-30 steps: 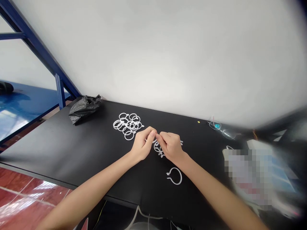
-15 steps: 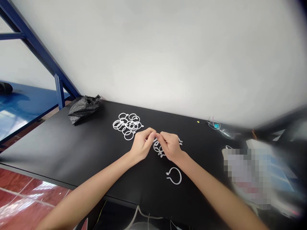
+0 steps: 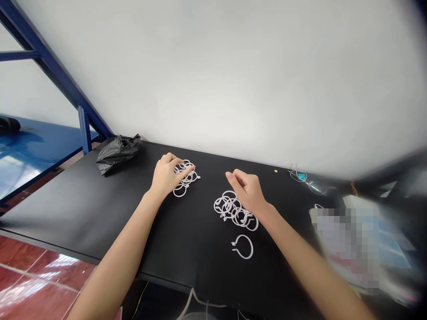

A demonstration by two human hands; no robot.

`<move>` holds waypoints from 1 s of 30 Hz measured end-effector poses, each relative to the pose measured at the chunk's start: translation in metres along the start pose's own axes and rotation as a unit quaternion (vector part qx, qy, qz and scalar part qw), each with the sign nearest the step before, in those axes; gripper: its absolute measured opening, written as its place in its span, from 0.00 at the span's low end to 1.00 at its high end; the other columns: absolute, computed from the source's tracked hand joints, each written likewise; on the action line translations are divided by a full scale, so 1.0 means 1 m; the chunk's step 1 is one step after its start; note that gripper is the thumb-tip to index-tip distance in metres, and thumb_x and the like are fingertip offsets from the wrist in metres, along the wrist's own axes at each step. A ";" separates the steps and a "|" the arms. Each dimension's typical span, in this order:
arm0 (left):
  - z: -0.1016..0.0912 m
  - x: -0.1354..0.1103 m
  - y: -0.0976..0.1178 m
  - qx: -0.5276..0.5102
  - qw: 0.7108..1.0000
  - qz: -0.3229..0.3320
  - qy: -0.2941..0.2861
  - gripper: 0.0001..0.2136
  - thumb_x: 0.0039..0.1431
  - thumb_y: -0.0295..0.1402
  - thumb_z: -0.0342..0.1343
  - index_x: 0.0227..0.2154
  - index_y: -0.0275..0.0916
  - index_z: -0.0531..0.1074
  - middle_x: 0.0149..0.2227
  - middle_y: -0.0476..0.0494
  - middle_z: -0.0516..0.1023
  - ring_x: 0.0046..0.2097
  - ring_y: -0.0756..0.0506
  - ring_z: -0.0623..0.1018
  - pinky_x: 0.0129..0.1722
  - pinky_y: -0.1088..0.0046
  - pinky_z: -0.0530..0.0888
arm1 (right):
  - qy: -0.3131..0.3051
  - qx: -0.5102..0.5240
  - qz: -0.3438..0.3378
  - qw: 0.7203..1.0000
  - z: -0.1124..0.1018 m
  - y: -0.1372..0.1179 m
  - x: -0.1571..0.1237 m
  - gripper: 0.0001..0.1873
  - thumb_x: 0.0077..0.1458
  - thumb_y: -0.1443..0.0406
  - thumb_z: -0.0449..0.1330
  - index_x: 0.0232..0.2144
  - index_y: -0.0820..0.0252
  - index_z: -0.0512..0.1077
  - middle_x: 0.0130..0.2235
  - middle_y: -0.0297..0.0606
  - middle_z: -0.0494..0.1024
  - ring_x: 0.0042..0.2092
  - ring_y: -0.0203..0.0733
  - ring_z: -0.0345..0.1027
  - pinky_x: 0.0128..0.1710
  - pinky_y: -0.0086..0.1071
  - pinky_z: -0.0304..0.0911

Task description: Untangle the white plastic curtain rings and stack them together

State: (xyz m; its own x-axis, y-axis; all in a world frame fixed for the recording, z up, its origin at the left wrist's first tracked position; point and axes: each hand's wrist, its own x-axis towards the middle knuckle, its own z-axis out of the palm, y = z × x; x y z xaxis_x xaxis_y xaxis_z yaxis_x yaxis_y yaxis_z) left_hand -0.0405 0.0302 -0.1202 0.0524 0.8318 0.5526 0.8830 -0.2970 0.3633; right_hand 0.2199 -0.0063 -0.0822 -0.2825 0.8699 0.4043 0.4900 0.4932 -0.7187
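Observation:
My left hand [image 3: 167, 176] reaches to the far left pile of white plastic rings [image 3: 184, 183], fingers curled down and pinched on a white ring at the pile's top. My right hand [image 3: 248, 190] hovers just behind a second pile of white rings [image 3: 231, 210] in the middle of the black table [image 3: 100, 209]. Its fingers are loosely spread with nothing in them. A single white ring [image 3: 243, 247] with a small gap lies alone nearer to me, below the second pile.
A crumpled black plastic bag [image 3: 117, 152] lies at the table's far left corner. A blue metal frame [image 3: 82, 129] and blue shelf stand to the left. Small clear items [image 3: 302, 175] sit by the white wall, and a blurred stack lies at the right.
My hands, pinched together over the middle pile, have parted. The left hand moved left and away to the far pile. The right hand lifted back, uncovering the middle pile.

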 end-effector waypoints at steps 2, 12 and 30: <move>0.002 0.000 -0.013 0.035 0.999 0.007 -0.036 0.18 0.60 0.49 0.56 0.34 0.37 0.77 0.35 0.41 0.74 0.39 0.41 0.72 0.41 0.64 0.68 | -0.043 -0.022 0.037 0.998 -0.006 0.002 0.003 0.26 0.64 0.53 0.52 0.19 0.57 0.51 0.19 0.25 0.50 0.22 0.31 0.44 0.23 0.29 0.46; 0.002 -0.002 -0.020 0.064 0.992 0.016 -0.103 0.17 0.62 0.48 0.54 0.36 0.38 0.77 0.36 0.40 0.77 0.41 0.39 0.73 0.41 0.62 0.68 | -0.149 -0.081 0.144 0.975 -0.030 0.019 0.012 0.07 0.57 0.60 0.58 0.29 0.57 0.67 0.27 0.31 0.74 0.24 0.33 0.63 0.26 0.29 0.58; -0.007 0.000 -0.002 -0.013 0.998 0.052 -0.044 0.13 0.65 0.41 0.51 0.35 0.39 0.76 0.37 0.41 0.77 0.40 0.42 0.72 0.43 0.63 0.67 | -0.232 -0.167 0.178 0.942 -0.049 0.034 0.013 0.07 0.40 0.75 0.61 0.21 0.59 0.72 0.27 0.35 0.78 0.26 0.36 0.67 0.25 0.28 0.58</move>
State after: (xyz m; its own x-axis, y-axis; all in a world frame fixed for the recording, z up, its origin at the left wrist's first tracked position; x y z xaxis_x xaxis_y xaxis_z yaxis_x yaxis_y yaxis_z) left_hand -0.0455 0.0272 -0.1159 0.1857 0.8335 0.5203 0.8585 -0.3952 0.3268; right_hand 0.2733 0.0220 -0.0743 -0.3432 0.9230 -0.1739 0.8322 0.2130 -0.5120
